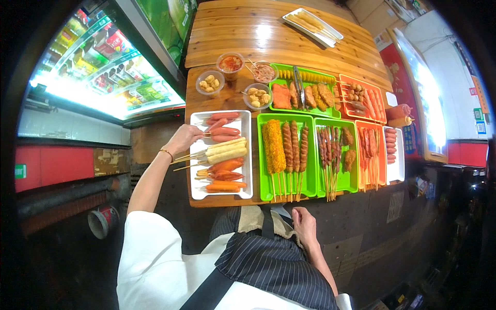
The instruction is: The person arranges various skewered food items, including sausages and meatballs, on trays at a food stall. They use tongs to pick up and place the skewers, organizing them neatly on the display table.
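My left hand [186, 137] reaches over the left rim of a white tray [248, 170], its fingertips pinched on the stick end of a skewered sausage [224, 131]. Other sausages lie above and below that one. Further down the same tray are pale yellow skewered rolls [226, 151], reddish-orange skewered pieces [226, 165] and orange sticks [223, 187]. By my apron, below the table's front edge, hangs my right hand [304, 224], its fingers curled; whether it holds anything is not visible. Nearest to it is a green tray [310, 190] with crumbed skewers [274, 147] and spiral-wrapped skewers [295, 147].
Metal tongs [298, 87] rest across another green tray [333, 110] of fried pieces. Plastic cups [230, 64] of food stand behind the white tray. Orange trays [383, 149] and sauce bottles [401, 112] are on the right. A lit drinks fridge [128, 120] flanks the wooden table [232, 23].
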Demonstrator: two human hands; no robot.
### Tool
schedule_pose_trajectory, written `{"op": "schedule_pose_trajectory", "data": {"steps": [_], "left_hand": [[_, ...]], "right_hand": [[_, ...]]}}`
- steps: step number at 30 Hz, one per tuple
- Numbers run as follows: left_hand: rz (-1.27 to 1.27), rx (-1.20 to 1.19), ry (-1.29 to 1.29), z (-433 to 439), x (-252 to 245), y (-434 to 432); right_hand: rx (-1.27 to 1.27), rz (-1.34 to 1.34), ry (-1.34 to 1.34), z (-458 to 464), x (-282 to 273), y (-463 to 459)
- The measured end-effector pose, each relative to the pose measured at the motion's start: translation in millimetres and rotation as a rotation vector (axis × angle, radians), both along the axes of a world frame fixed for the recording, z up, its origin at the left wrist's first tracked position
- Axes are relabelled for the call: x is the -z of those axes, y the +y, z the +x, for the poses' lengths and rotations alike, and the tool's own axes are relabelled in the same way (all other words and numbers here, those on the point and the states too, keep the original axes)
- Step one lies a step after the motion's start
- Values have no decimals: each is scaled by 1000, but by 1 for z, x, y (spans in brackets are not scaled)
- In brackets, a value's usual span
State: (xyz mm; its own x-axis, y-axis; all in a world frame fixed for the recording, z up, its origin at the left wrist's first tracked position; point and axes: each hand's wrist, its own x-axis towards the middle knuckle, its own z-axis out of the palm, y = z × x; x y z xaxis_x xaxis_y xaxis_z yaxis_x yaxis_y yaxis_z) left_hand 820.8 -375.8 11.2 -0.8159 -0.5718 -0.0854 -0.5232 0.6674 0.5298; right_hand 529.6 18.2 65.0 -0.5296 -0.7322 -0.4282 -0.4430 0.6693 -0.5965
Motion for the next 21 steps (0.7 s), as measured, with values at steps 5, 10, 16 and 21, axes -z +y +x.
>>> {"op": "schedule_pose_trajectory", "data": {"steps": [5, 10, 16, 21], "left_hand": [[-128, -54, 100, 15, -3, -1], [23, -212, 55, 19, 0, 0], [294, -388, 98, 7, 8, -5], [266, -366, -22, -1, 10, -11]], "right_hand": [[-18, -13, 24, -2, 0, -2], [-42, -14, 36, -3, 0, -6], [-57, -7, 33, -3, 0, -10], [-63, -2, 37, -1, -3, -12]]}}
